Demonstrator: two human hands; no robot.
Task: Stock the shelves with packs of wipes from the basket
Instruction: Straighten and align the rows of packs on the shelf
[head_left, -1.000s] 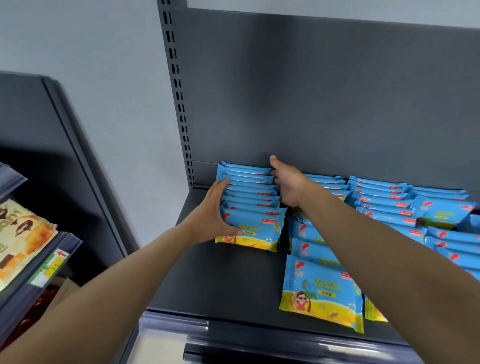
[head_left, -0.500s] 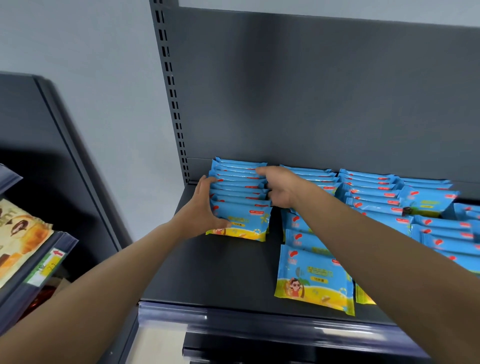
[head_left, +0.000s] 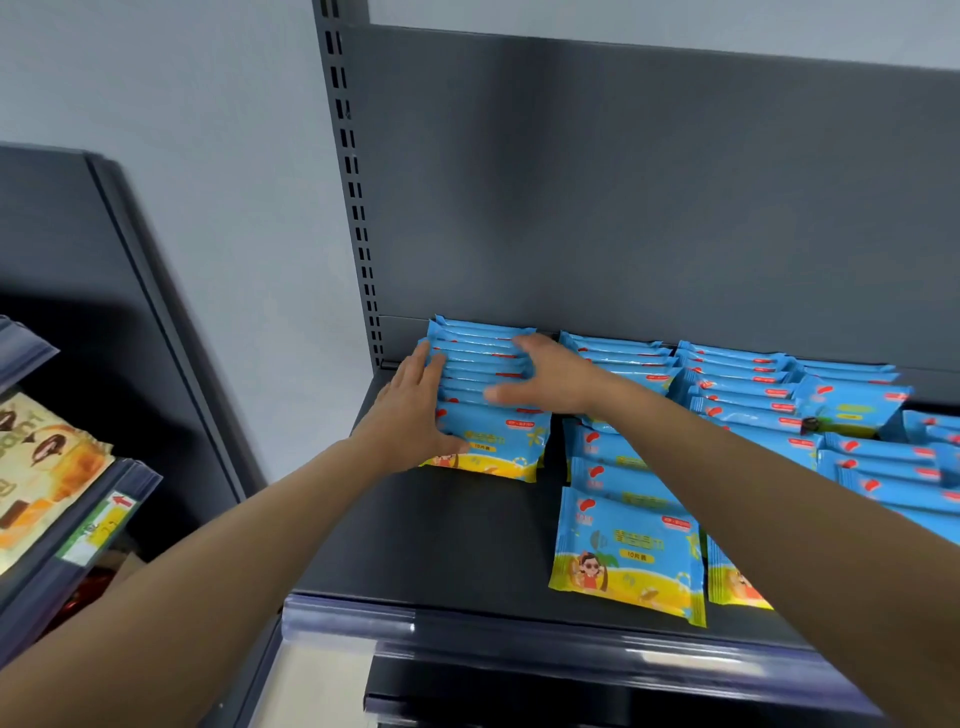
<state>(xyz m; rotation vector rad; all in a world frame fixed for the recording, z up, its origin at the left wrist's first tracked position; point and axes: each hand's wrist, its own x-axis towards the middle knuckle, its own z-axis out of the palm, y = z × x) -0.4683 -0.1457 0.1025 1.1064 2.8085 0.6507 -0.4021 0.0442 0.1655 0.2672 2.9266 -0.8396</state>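
Shelf (head_left: 467, 545) mostly stocked (basket unseen), my straight-fingered left hand (head_left: 415, 415) at nine o'clock and flat, open right hand (head_left: 556, 379) on top pressed the leftmost row of wipes (head_left: 493, 441).

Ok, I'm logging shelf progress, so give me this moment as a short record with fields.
left hand: flat against the left side of the leftmost row, thumb on the front pack
right hand: fingers spread over that row's tops, blurred
leftmost row: packs on edge, at the back of the shelf
neighbouring rows: extend nearer the shelf's front edge
basket: not in view
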